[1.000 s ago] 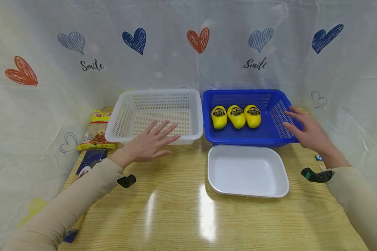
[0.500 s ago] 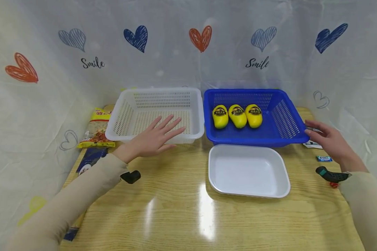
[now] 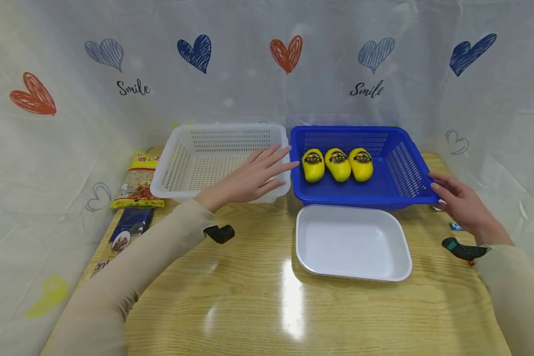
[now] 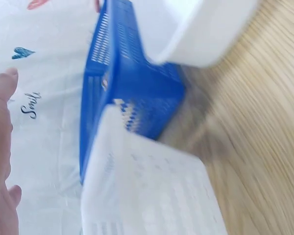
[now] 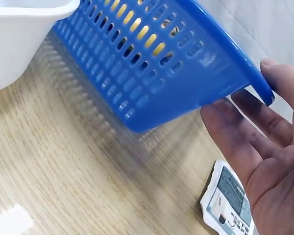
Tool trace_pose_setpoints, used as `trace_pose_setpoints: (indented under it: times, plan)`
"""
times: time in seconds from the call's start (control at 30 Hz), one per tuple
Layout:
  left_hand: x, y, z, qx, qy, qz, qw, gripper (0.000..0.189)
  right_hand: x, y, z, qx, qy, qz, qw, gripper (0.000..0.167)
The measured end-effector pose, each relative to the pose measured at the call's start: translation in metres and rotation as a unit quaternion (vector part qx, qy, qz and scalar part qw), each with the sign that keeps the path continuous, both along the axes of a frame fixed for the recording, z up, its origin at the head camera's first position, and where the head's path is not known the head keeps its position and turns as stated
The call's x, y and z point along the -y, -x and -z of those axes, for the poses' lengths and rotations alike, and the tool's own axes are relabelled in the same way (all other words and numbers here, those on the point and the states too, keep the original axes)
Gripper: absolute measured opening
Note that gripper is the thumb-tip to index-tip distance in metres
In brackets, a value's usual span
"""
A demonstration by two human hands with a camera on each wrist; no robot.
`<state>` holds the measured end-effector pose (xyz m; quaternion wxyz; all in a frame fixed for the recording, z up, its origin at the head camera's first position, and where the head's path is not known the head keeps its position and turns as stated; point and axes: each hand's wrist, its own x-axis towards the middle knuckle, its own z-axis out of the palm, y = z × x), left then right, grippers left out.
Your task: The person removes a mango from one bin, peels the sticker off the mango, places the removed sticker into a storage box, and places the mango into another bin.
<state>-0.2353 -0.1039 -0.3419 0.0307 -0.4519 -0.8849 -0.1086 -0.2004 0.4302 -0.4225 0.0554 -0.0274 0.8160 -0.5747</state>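
Fingers spread, my left hand (image 3: 253, 178) reaches over the right front edge of the white basket (image 3: 220, 127), its fingertips overlapping the left rim of the blue basket (image 3: 396, 200) in the head view. My right hand (image 3: 465, 205) pinches the right front corner of the blue basket's rim, thumb above and fingers beneath, as the right wrist view shows. Inside the blue basket, three yellow mangoes (image 3: 337, 165) with black labels lie side by side. The white basket holds nothing visible.
A white tray (image 3: 353, 242) stands in front of the blue basket. At the left lie a yellow food bag (image 3: 138, 183) and a dark blue packet (image 3: 131, 227). A small white packet (image 5: 228, 198) lies under my right hand. A curtain (image 3: 249, 89) hangs behind.
My left hand has moved right, from over the white basket's front toward the blue basket. My right hand has moved outward from the blue basket's right side and taken hold of its rim corner.
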Motion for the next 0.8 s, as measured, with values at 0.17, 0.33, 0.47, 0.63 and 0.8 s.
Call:
trace_pose_setpoints:
  times: [0.17, 0.33, 0.47, 0.63, 0.8]
  plan:
    - [-0.030, 0.012, -0.009, 0.060, -0.095, -0.024, 0.9934, 0.046, 0.001, 0.000, 0.001, 0.001, 0.039, 0.002, 0.9992, 0.047]
    - [-0.066, 0.029, -0.011, 0.129, -0.188, -0.099, 0.9686, 0.039, 0.001, -0.001, 0.002, 0.015, 0.077, -0.001, 0.9969, 0.045]
    - [-0.096, 0.047, -0.007, 0.219, -0.232, -0.183, 0.9298, 0.038, 0.001, -0.001, 0.005, 0.024, 0.100, -0.003, 0.9947, 0.043]
    - [-0.130, 0.067, 0.007, 0.312, -0.285, -0.290, 0.8586, 0.040, 0.000, 0.000, 0.006, 0.024, 0.099, -0.009, 0.9947, 0.044]
    - [-0.158, 0.080, 0.028, 0.335, -0.340, -0.396, 0.7843, 0.040, -0.001, 0.000, 0.004, 0.023, 0.110, -0.015, 0.9936, 0.044]
